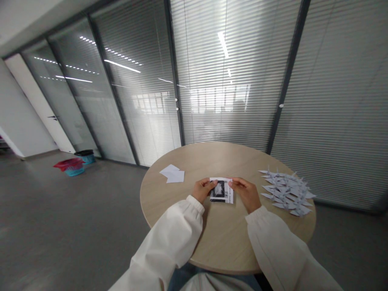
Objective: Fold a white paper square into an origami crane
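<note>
A small printed sheet of paper (222, 190), white with a dark picture on it, is held just above the round wooden table (221, 238). My left hand (203, 189) pinches its left edge. My right hand (247, 193) pinches its right edge near the top. Both hands have their fingers closed on the paper. White sleeves cover both arms.
Several folded paper cranes (286, 192) lie in a cluster on the right of the table. Two blank white sheets (173, 173) lie on its far left. Glass walls with blinds stand behind. A dark bin (85, 155) and coloured basins (71, 165) sit on the floor at left.
</note>
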Demonstrator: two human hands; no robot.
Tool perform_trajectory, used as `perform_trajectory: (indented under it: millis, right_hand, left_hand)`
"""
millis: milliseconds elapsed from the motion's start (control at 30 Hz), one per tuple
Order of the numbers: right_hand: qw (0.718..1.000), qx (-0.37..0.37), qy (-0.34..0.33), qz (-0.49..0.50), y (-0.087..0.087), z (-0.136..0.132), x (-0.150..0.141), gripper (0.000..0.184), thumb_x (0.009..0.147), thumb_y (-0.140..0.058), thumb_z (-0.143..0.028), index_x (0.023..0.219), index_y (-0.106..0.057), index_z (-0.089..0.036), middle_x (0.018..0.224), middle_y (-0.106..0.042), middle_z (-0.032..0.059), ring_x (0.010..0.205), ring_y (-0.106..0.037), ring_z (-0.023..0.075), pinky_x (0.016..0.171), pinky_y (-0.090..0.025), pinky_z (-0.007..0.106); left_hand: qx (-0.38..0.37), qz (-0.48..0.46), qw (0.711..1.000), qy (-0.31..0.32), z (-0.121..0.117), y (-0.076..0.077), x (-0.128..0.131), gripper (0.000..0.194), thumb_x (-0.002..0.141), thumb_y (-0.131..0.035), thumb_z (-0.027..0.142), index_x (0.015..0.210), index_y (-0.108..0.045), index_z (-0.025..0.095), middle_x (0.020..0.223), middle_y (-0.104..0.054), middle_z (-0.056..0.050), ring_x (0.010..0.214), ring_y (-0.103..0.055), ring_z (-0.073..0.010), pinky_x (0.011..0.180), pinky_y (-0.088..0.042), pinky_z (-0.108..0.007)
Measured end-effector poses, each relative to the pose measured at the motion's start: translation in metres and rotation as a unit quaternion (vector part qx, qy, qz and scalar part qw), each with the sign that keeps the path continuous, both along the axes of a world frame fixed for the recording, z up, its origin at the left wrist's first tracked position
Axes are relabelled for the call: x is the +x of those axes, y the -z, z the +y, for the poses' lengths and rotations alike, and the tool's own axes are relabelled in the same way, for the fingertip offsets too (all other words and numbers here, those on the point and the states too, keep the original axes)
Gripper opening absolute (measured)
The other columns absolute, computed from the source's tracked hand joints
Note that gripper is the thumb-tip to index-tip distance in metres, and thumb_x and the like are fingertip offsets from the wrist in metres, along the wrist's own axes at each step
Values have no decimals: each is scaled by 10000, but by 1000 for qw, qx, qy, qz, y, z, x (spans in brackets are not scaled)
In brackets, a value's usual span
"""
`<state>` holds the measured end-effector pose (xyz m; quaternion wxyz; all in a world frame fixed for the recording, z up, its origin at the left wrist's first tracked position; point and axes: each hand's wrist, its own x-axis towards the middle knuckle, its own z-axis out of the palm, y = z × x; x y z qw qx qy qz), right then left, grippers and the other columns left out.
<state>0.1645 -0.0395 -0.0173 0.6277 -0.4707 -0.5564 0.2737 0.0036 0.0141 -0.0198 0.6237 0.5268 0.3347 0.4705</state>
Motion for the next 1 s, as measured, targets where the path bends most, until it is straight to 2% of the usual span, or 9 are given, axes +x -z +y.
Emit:
perform_trajectory:
  millis: [167, 300, 633, 1000]
  right_hand:
    - [999, 34, 2, -37, -5, -5, -1, 289, 730, -563, -383, 896, -671, -172, 855, -675, 65, 762, -612, 187, 699, -481, 293]
    - [991, 86, 25, -95, -5, -6, -2, 247, 762, -535, -357, 891, -676, -200, 832, -663, 53, 756, -599, 168, 679, -479, 275]
    - [953, 186, 60, -232, -4, -9, -7, 203, 811, -497, -255, 915, -672, -252, 802, -621, 38, 756, -573, 158, 700, -480, 288]
    - [909, 237, 39, -340, 7, -3, -5, 240, 810, -493, -166, 958, -655, -265, 954, -577, 55, 877, -541, 167, 744, -476, 304]
  left_hand:
    - [-18, -46, 999, 3, 0, -1, 2, 378, 537, -723, 401, 736, -643, 90, 615, -631, -45, 511, -545, -112, 505, -419, -220]
    - [-19, -70, 997, 3, -1, -2, 3, 376, 537, -717, 414, 715, -638, 92, 623, -636, -47, 532, -555, -121, 542, -434, -234]
    - [12, -46, 997, -57, -2, -4, 4, 390, 537, -687, 481, 630, -566, 122, 512, -566, 8, 452, -496, -90, 463, -374, -205]
    - [25, -44, 996, -75, 1, -2, 3, 374, 555, -679, 467, 633, -541, 128, 485, -535, 27, 441, -479, -81, 453, -353, -199]
